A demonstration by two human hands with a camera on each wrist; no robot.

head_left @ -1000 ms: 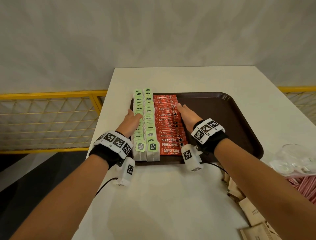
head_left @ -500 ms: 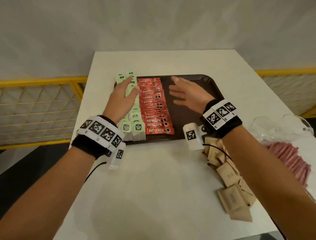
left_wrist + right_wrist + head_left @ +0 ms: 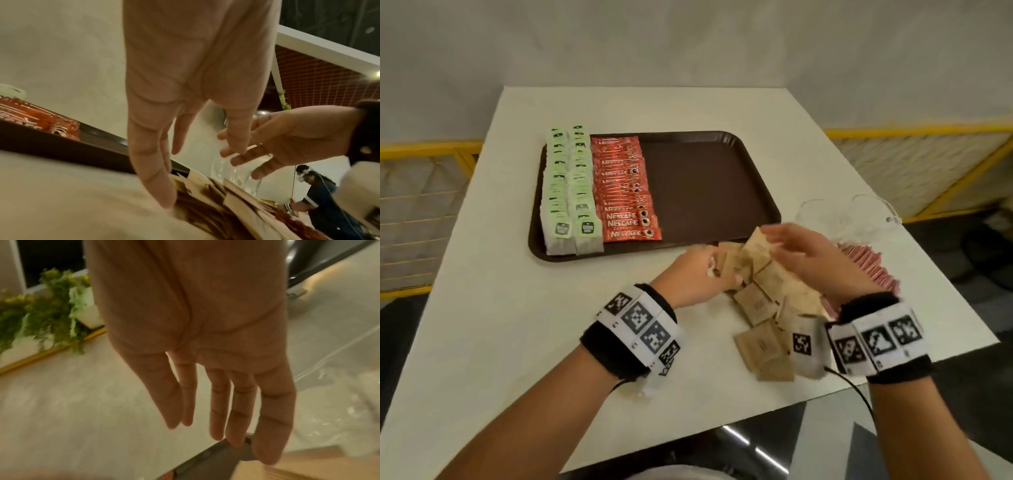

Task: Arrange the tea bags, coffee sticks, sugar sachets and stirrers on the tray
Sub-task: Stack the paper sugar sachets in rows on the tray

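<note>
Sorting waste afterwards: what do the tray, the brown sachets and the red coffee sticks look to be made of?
Tray: likely moulded plastic, dark brown, matt, with a raised rounded rim. Brown sachets: apparently unbleached kraft paper, dull and creased, small print. Coffee sticks: probably foil or plastic laminate; glossy red, glinting in the left wrist view, crimped ends.

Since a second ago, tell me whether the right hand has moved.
Yes. The right hand left the tray, where it lay beside the coffee sticks, and came back toward the person over the brown sugar sachets.
</note>
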